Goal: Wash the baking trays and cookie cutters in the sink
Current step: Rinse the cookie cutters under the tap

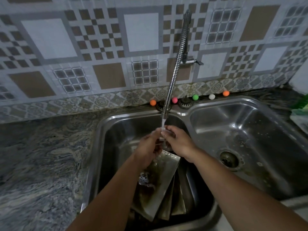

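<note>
Both my hands meet under the running water of the tap (176, 64), above the left basin (116, 130) of the steel sink. My left hand (147, 149) and my right hand (179, 142) hold between their fingertips a small pale thing (161, 139), seemingly a cookie cutter, blurred by the stream. Below them several dirty baking trays (160, 185) lean stacked in the left basin, wet and stained brown, with foam (144, 178) on the top one. My forearms hide part of the trays.
The right basin (250, 130) holds only its drain (229, 160). Small coloured balls (195, 97) line the sink's back edge. A marbled counter (41, 155) lies to the left. Something green (300, 107) sits at the far right. Patterned wall tiles stand behind.
</note>
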